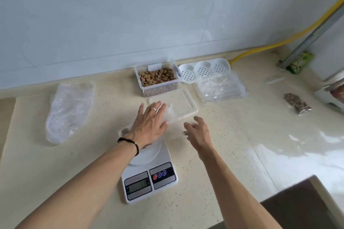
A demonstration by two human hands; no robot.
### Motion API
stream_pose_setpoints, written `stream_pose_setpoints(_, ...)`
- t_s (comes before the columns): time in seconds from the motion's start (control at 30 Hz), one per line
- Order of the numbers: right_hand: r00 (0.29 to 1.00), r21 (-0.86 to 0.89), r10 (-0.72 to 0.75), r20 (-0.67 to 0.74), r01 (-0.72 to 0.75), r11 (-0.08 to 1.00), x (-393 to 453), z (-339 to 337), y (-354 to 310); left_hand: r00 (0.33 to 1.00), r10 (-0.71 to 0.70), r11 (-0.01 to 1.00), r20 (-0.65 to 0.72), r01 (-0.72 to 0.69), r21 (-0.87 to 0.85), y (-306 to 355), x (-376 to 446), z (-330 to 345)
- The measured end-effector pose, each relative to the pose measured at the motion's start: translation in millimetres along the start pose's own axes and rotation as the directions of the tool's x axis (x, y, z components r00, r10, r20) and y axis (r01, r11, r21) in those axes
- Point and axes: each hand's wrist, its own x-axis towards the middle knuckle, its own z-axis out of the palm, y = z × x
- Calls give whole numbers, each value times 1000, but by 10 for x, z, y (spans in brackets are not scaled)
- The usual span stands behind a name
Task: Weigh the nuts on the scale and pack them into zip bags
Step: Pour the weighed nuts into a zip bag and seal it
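Beige worktop (214,173) seen from above. Clear tub of nuts (157,77) set against wall, lid (178,106) laid just in front; stack of zip bags (221,88) to its right, filled bag (297,103) farther right. Left hand (149,122) spread flat on clear bag (126,130) over scale (149,174) — fingers straight. Right hand (198,131) held just beside, fingers loosely curled, nothing gripped.

No legible text; scale (149,176) display blurred.

The nut box (157,78) sits beyond the left fingers (158,106), the lid (184,106) just right of them, the scale (149,178) behind.
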Motion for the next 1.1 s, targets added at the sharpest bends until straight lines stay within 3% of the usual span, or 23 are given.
stream_pose_setpoints(0.07, 995, 133, 76, 58, -83, 988, 45, 48, 13, 999, 35, 997, 3, -35, -64, 6, 71, 21)
stream_pose_setpoints(0.17, 994, 182, 60, 87, -76, 980, 19, 93, -41, 997, 78, 988, 2, -77, -133, 13, 129, -3)
stream_pose_setpoints(0.27, 996, 211, -10, 89, -9, 977, -10, 69, -192, 1000, -25, 963, -16, 19, -268, -23, 167, -139)
stream_pose_setpoints(0.37, 988, 229, -88, 125, 57, 972, -16, 5, -390, 984, -170, 834, -60, 112, -540, -64, 215, -385)
stream_pose_setpoints(0.47, 974, 261, -177, 145, 135, 956, -65, -39, -622, 967, -243, 654, -79, 103, -750, -98, 226, -664)
stream_pose_setpoints(0.7, 964, 399, -242, 113, 179, 899, -201, -181, -972, 971, -238, 459, -21, 93, -883, -82, 128, -1186)
stream_pose_setpoints(0.87, 925, 236, -380, -1, 369, 899, -293, -316, -1195, 986, -161, 276, -41, 5, -961, -31, 66, -1448)
stream_pose_setpoints(0.93, 895, 179, -445, -2, 438, 881, -342, -392, -1304, 995, -95, 327, -31, 2, -945, -12, 68, -1555)
stream_pose_setpoints(1.1, 831, -3, -554, -51, 555, 832, -481, -572, -1532, 993, -28, 580, -114, -77, -811, 186, 95, -1762)
